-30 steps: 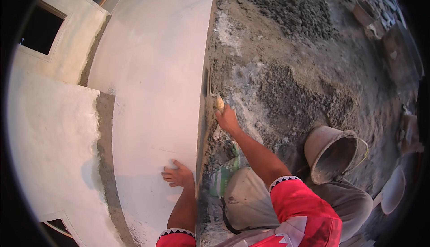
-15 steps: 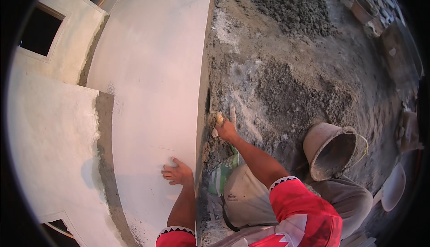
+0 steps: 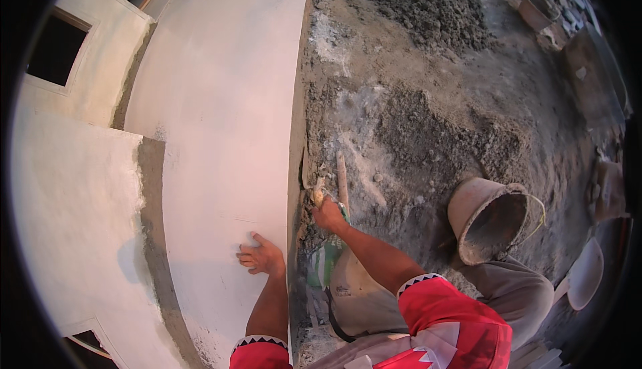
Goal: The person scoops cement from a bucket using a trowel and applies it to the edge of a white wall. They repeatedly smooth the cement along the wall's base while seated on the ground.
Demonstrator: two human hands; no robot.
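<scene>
The left hand (image 3: 262,257) lies flat, fingers spread, on the white plastered wall (image 3: 221,101), holding nothing, just left of the wall's corner edge. The right hand (image 3: 329,212) is closed around the handle of a trowel (image 3: 309,172), whose blade points up and away from the hand and rests against the grey corner edge of the wall. The two hands are near each other but apart, with the corner edge between them; the trowel lies above and right of the left hand. A narrow wooden stick (image 3: 342,180) lies on the ground just right of the trowel, beside the right hand. Further right a mortar-stained bucket (image 3: 487,218) lies tipped on its side, mouth toward the person, near the right forearm. Heaps of grey mortar (image 3: 435,135) cover the ground beyond the hands. On the wall, left of the left hand, runs a bare grey strip (image 3: 152,195) between white coats.
</scene>
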